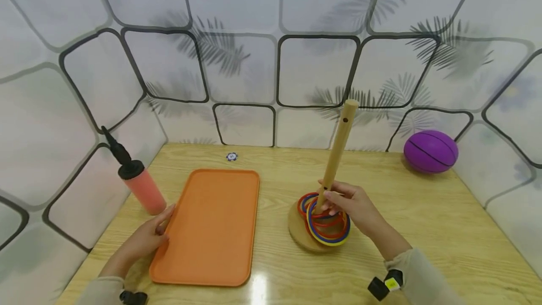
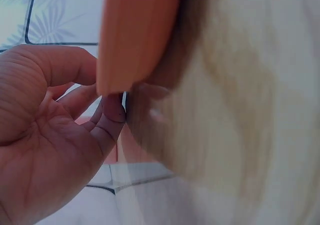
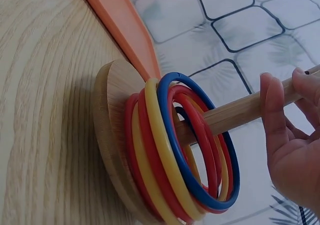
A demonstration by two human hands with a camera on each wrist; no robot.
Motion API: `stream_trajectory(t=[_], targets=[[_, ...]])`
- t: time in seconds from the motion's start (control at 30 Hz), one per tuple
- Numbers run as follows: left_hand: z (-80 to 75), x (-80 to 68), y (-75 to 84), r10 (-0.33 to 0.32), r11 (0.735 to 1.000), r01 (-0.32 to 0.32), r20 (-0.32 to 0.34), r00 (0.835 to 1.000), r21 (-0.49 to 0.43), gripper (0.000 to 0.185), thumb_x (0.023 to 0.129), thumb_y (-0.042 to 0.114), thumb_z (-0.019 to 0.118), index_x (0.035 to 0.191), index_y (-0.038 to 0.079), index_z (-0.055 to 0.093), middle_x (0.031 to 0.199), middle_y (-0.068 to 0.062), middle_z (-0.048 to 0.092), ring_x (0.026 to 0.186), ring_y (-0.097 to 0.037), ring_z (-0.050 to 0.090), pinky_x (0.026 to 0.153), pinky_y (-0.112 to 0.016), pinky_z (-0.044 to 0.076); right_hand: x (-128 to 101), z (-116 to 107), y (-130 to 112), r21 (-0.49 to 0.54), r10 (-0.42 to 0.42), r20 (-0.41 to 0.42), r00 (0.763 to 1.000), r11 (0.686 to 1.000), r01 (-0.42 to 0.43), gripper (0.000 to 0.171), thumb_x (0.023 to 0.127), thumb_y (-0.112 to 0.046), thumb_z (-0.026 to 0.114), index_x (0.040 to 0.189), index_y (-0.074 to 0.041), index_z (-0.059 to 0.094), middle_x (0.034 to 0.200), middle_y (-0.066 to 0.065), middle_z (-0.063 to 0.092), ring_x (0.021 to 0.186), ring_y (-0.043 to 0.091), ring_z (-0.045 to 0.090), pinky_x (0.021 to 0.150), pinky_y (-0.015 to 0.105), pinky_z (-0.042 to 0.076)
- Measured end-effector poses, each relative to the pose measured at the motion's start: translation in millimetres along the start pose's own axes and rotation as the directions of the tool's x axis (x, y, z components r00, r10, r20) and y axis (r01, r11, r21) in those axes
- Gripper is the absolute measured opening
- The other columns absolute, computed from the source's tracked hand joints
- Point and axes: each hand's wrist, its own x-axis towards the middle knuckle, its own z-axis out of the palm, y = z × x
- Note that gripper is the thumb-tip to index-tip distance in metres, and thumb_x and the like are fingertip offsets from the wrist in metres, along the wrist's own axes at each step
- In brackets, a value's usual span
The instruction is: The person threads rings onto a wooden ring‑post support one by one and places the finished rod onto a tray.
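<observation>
Two hands working: my left hand (image 1: 146,239), fingers relaxed, rests against the orange tray (image 1: 211,225) edge, while my right hand (image 1: 351,206) grips the stiff wooden peg (image 1: 336,159) low, just above the light, slippery-looking rings (image 1: 323,222) mid-tabletop (image 1: 423,220).

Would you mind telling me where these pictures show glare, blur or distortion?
Head view: wide-angle bending of the wall lines, a glare spot on the table. Left wrist view: orange tray and table blurred, too close. Right wrist view: rings sharp, right hand softer.
</observation>
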Motion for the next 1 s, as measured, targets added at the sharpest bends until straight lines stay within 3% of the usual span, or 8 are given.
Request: stream_trajectory(t=[0.1, 0.17, 0.27, 0.5, 0.6, 0.73, 0.83, 1.0], targets=[[6.1, 3.0, 5.0, 0.027, 0.999, -0.025, 0.041, 0.999, -0.042, 0.077, 0.077, -0.012, 0.058, 0.144, -0.012, 0.021, 0.125, -0.040, 0.042, 0.057, -0.007, 0.041, 0.052, -0.023, 0.039, -3, -4, 0, 0.001, 0.002, -0.007, 1.000, 1.000, -0.002, 0.029, 0.097, -0.013, 0.055, 0.118, -0.029, 0.066, 0.079, 0.001, 0.068, 0.075, 0.009, 0.065, 0.061, 0.023, 0.052], [11.7, 6.5, 9.9, 0.045, 0.996, -0.039, 0.075, 0.996, -0.076, 0.078, 0.078, -0.013, 0.056, 0.145, -0.012, 0.017, 0.138, -0.041, 0.029, 0.059, -0.008, 0.044, 0.053, -0.023, 0.041, -5, -7, 0, -0.003, 0.007, -0.012, 1.000, 1.000, -0.007, 0.029, 0.097, -0.013, 0.055, 0.118, -0.029, 0.066, 0.078, 0.000, 0.068, 0.075, 0.009, 0.065, 0.061, 0.023, 0.053], [22.2, 11.6, 19.1, 0.053, 0.996, -0.046, 0.092, 0.994, -0.079, 0.078, 0.078, -0.012, 0.057, 0.145, -0.012, 0.017, 0.132, -0.039, 0.037, 0.061, -0.009, 0.048, 0.053, -0.023, 0.042, -7, -10, -1, -0.016, 0.008, -0.021, 1.000, 1.000, -0.008, 0.029, 0.096, -0.013, 0.055, 0.117, -0.030, 0.066, 0.078, -0.001, 0.068, 0.075, 0.009, 0.065, 0.062, 0.023, 0.053], [48.3, 24.0, 41.0, 0.054, 0.997, -0.047, 0.112, 0.992, -0.065, 0.077, 0.081, -0.008, 0.063, 0.146, -0.008, 0.022, 0.137, -0.035, 0.037, 0.069, -0.013, 0.053, 0.056, -0.024, 0.045, -11, -19, -11, -0.003, -0.030, -0.020, 0.999, 1.000, 0.030, 0.030, 0.097, -0.010, 0.054, 0.121, -0.023, 0.066, 0.080, 0.000, 0.069, 0.075, 0.009, 0.065, 0.061, 0.023, 0.053], [60.6, 28.6, 50.7, 0.043, 0.996, -0.032, 0.130, 0.991, -0.086, 0.079, 0.082, -0.005, 0.066, 0.147, -0.006, 0.022, 0.109, -0.031, 0.056, 0.067, -0.013, 0.050, 0.056, -0.024, 0.045, -11, -21, -15, -0.008, -0.034, -0.025, 0.999, 0.999, 0.034, 0.031, 0.097, -0.008, 0.054, 0.116, -0.028, 0.068, 0.079, -0.001, 0.069, 0.074, 0.008, 0.065, 0.061, 0.023, 0.053], [78.9, 35.9, 62.3, 0.031, 0.992, -0.012, 0.147, 0.989, -0.128, 0.081, 0.081, -0.004, 0.069, 0.148, -0.003, 0.023, 0.078, -0.010, 0.055, 0.064, -0.013, 0.047, 0.053, -0.023, 0.043, -12, -23, -19, -0.001, -0.046, -0.021, 0.999, 0.999, 0.046, 0.031, 0.097, -0.006, 0.053, 0.120, -0.023, 0.067, 0.079, -0.001, 0.069, 0.075, 0.008, 0.066, 0.061, 0.023, 0.053], [93.3, 41.9, 70.6, 0.038, 0.990, -0.018, 0.141, 0.989, -0.138, 0.082, 0.080, -0.005, 0.070, 0.149, -0.001, 0.024, 0.078, -0.007, 0.055, 0.063, -0.012, 0.048, 0.052, -0.022, 0.042, -13, -24, -21, 0.018, -0.057, -0.006, 0.998, 0.998, 0.057, 0.031, 0.097, -0.005, 0.052, 0.123, -0.016, 0.065, 0.080, -0.001, 0.070, 0.075, 0.009, 0.066, 0.062, 0.022, 0.052], [117.4, 51.5, 86.6, 0.051, 0.987, -0.026, 0.153, 0.987, -0.161, 0.085, 0.079, -0.006, 0.069, 0.150, 0.003, 0.023, 0.066, 0.001, 0.049, 0.058, -0.009, 0.045, 0.049, -0.020, 0.039, -11, -23, -21, 0.036, -0.073, 0.004, 0.997, 0.997, 0.072, 0.034, 0.097, -0.004, 0.052, 0.119, -0.024, 0.067, 0.084, 0.000, 0.070, 0.075, 0.009, 0.066, 0.061, 0.022, 0.052]])
